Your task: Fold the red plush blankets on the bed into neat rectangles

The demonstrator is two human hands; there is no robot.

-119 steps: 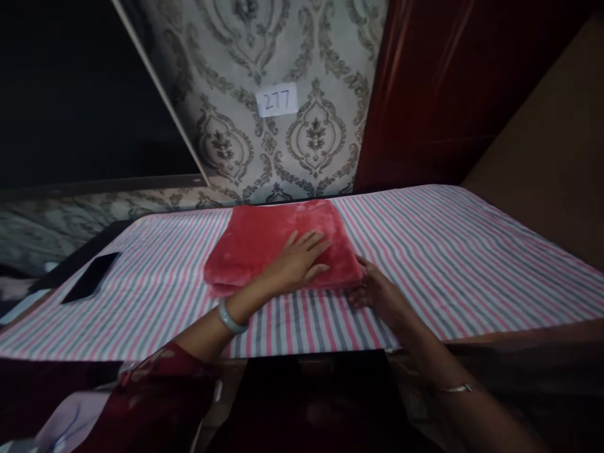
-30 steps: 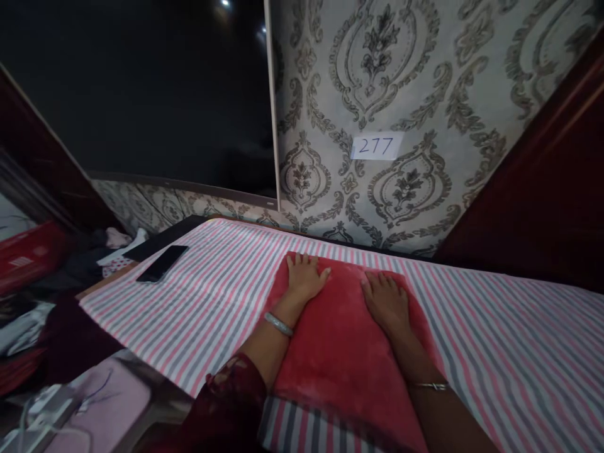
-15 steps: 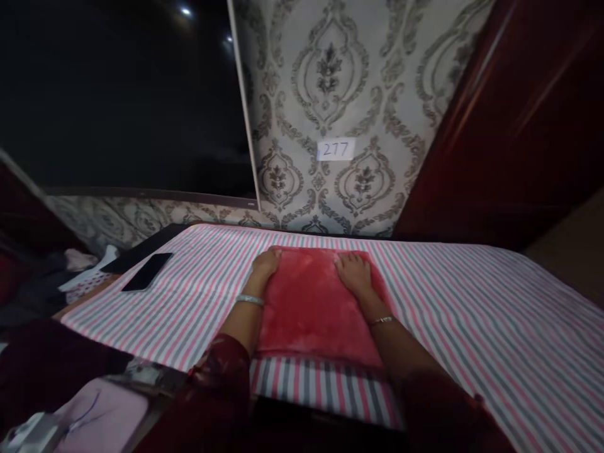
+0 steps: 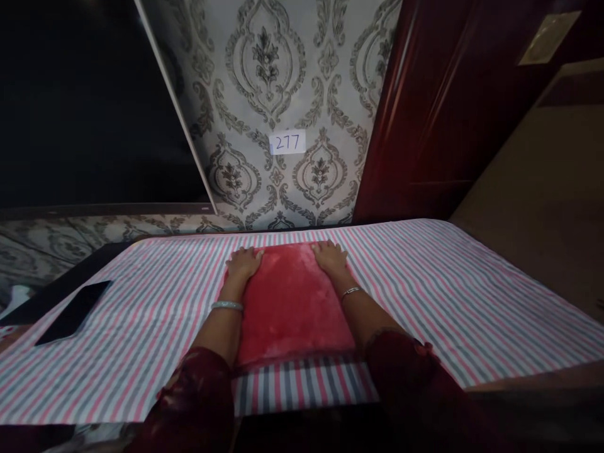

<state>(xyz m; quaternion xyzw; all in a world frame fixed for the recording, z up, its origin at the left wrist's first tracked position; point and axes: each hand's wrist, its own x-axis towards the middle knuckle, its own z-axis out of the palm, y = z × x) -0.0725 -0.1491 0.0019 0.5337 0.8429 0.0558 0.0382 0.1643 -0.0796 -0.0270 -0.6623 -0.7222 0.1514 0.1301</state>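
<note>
A folded red plush cloth [image 4: 292, 302] lies flat on a striped tablecloth [image 4: 425, 283], its far edge toward the wall. My left hand [image 4: 244, 262] rests on its far left corner, fingers spread and reaching slightly past the edge. On the far right corner lies my right hand [image 4: 331, 257], palm down with the fingers apart. Neither hand grips anything. A bangle circles my left wrist and a thin bracelet my right.
At the left of the table lies a black phone [image 4: 75, 313]. A large dark screen [image 4: 94, 113] fills the back left. Behind the table is a patterned wall with a paper label [image 4: 287, 142] reading 277. A dark red panel [image 4: 425, 113] stands at the right.
The view has turned to the right, so the screen and phone sit further left. My left hand has gone from curled at the cloth's corner to spread flat. My right hand remains flat on the cloth.
</note>
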